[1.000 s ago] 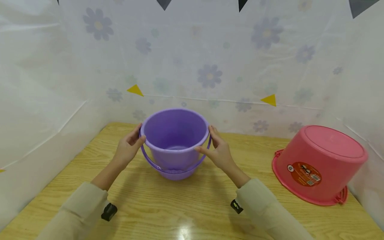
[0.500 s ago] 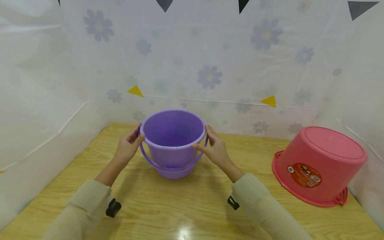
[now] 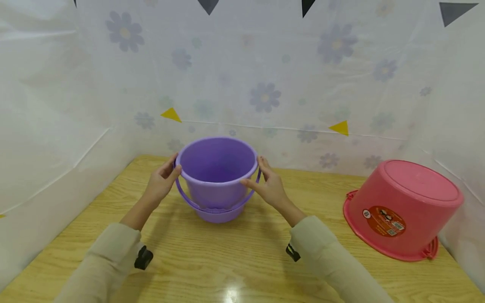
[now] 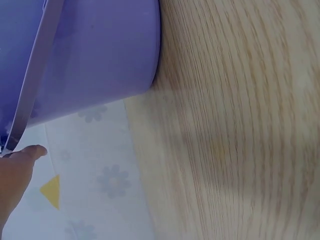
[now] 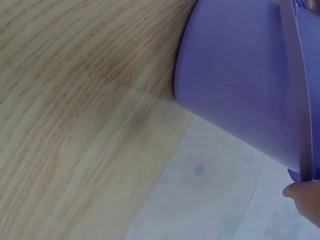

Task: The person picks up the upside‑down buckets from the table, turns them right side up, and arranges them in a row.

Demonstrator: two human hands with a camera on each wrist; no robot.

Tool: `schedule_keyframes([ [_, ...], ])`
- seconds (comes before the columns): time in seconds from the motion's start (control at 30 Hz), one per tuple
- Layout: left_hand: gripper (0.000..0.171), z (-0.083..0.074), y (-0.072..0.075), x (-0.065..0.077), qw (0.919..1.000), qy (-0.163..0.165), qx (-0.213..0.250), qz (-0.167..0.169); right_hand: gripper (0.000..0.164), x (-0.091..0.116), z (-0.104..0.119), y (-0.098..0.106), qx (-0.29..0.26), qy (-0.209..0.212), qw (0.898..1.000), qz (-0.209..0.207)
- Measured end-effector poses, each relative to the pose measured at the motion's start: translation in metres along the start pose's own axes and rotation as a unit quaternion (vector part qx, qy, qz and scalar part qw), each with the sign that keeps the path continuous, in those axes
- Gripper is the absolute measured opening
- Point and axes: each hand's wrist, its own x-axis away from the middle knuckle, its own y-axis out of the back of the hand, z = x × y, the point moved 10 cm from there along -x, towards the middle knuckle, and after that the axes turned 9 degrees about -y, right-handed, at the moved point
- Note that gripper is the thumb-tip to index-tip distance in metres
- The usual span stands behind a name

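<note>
Purple bucket (image 3: 217, 195) upright on desk (image 3: 219, 261), between left hand (image 3: 161, 181) and right hand (image 3: 270, 187); hands grip opposite sides of rim (image 3: 214, 184), neither nearer. Handle (image 3: 216, 211) hangs in front. Pink bucket (image 3: 420, 212) upside down, well right.

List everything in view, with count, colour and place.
Purple bucket: one, purple, upright on the table
Purple handle: one, purple, hanging across the purple bucket's front
Pink bucket: one, pink, upside down at right
Label: one, orange-red, on the pink bucket
Table: one, yellowish wood grain, underneath
Flowered sheeting: count unclear, whitish, behind the table
Yellow triangles: two whole, yellow, on the sheeting
Dark triangles: four, grey-black, top edge
Wrist pieces: two, black, by the cuffs
Sleeves: two, beige, below
Hands: two, holding the purple bucket's rim
</note>
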Motion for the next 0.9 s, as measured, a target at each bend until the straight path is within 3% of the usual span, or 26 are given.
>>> schedule_keyframes([
  [0.17,0.054,-0.002,0.003,0.002,0.9993,-0.004,-0.037,-0.009,0.090,0.003,0.001,0.003,0.050,0.002,0.999,-0.012],
  [0.27,0.050,-0.005,0.013,0.006,0.9934,-0.013,-0.099,-0.057,0.078,0.009,0.008,0.010,0.073,0.031,0.996,-0.043],
  [0.33,0.046,-0.009,0.021,0.010,0.9864,-0.023,-0.128,-0.100,0.065,0.016,0.016,0.017,0.080,0.078,0.990,-0.082],
  [0.43,0.039,-0.020,0.029,0.017,0.9757,-0.058,-0.150,-0.148,0.042,0.032,0.032,0.030,0.099,0.183,0.966,-0.155],
  [0.53,0.033,-0.035,0.030,0.022,0.9649,-0.122,-0.166,-0.163,0.025,0.050,0.044,0.038,0.127,0.277,0.929,-0.207],
  [0.6,0.029,-0.046,0.029,0.025,0.9549,-0.170,-0.180,-0.164,0.020,0.058,0.047,0.040,0.150,0.313,0.912,-0.217],
  [0.7,0.027,-0.058,0.027,0.029,0.9398,-0.228,-0.198,-0.160,0.019,0.065,0.047,0.042,0.179,0.334,0.900,-0.215],
  [0.9,0.032,-0.078,0.012,0.038,0.9096,-0.317,-0.238,-0.125,0.021,0.077,0.048,0.047,0.222,0.344,0.888,-0.210],
])
